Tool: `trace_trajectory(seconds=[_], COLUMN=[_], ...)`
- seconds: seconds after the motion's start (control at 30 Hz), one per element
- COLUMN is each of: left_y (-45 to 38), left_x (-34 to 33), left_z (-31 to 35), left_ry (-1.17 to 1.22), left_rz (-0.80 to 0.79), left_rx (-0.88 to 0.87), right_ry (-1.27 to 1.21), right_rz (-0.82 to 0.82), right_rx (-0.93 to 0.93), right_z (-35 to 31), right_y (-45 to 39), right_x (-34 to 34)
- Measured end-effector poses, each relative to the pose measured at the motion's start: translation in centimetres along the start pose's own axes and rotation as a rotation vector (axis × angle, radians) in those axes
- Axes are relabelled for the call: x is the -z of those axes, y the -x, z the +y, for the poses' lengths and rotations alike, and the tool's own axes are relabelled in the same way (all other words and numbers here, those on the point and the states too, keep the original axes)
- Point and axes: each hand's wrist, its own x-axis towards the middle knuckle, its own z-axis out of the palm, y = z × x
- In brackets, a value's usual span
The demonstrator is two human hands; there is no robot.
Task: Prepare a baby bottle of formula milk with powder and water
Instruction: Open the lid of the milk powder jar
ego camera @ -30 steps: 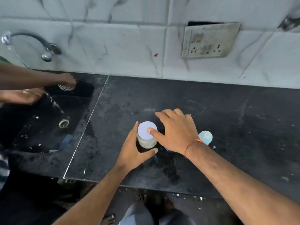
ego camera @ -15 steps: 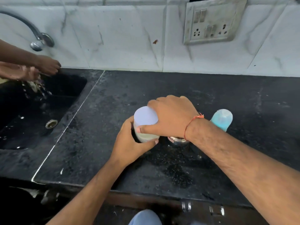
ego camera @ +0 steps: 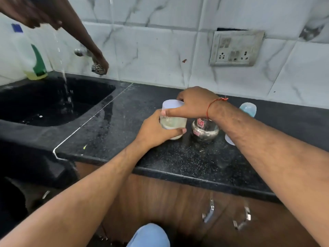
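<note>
- Gripping the powder jar (ego camera: 173,124) around its lower body, the left hand (ego camera: 153,131) curls its fingers and thumb about the clear wall, near the middle of the black table (ego camera: 178,157).
- The right hand (ego camera: 194,103) comes over the jar's top, thumb and fingers pinching the pale lid (ego camera: 171,104), a red thread (ego camera: 212,104) round its wrist.
- The jar stands upright, pale powder showing through its side.
- At three o'clock, just beside the jar, stands a small steel pot (ego camera: 204,130) with a red label, partly hidden under the right wrist.
- Farther toward three o'clock, behind the right forearm, the baby bottle (ego camera: 248,109) shows its blue-tinted cap; its lower part is mostly hidden by the arm.
- At nine to ten o'clock lies the black sink (ego camera: 53,104), with a stream of water (ego camera: 65,82) falling into it.
- At eleven o'clock another person's hand (ego camera: 100,65) holds a scrubber above the sink's back edge.
- At one o'clock a switchboard (ego camera: 235,49) sits on the marble-tiled wall (ego camera: 151,56).
- A green-and-yellow bottle (ego camera: 37,66) stands at the sink's far left corner.
</note>
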Motion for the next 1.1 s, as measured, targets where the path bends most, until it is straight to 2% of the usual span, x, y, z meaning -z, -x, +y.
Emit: trace_trajectory(seconds=[0.33, 0.57, 0.67, 0.77, 0.9, 1.1], left_y=[0.0, -0.2, -0.3, -0.3, -0.4, -0.4], left_x=[0.2, 0.5, 0.6, 0.4, 0.5, 0.1], left_z=[0.7, 0.6, 0.5, 0.3, 0.0, 0.3], left_ry=[-0.049, -0.058, -0.055, -0.065, -0.073, -0.039], left_rz=[0.009, -0.009, -0.006, -0.013, -0.004, -0.01], left_rx=[0.012, -0.01, -0.016, -0.008, -0.014, -0.023], right_ry=[0.018, -0.111, -0.128, -0.055, 0.182, 0.005], right_rz=[-0.12, -0.324, -0.404, -0.368, -0.252, -0.328], right_rx=[0.083, 0.159, 0.118, 0.106, 0.069, 0.118], right_z=[-0.2, 0.0, -0.7, -1.4, -2.4, -2.1], right_y=[-1.0, -0.9, -1.0, -0.9, -0.5, 0.2], right_x=[1.8, 3.4, 4.2, 4.4, 4.4, 5.2])
